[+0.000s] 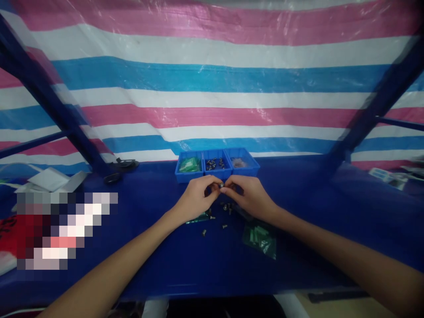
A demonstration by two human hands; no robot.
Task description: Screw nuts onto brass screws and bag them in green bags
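Head: metal pc [221,186] btwn LH [198,193], RH [251,194].

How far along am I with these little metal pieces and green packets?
Partway, it seems. Already binned: metal pieces in the middle blue bin, green packets in the left bin. In hand: a small metal part between the left hand and right hand. Seemingly remaining: loose metal pieces and green packets on the blue table.

The sheet [212,79] has pink, white and blue stripes; 3 bins [188,177] are bright blue, the tabletop [149,274] navy.
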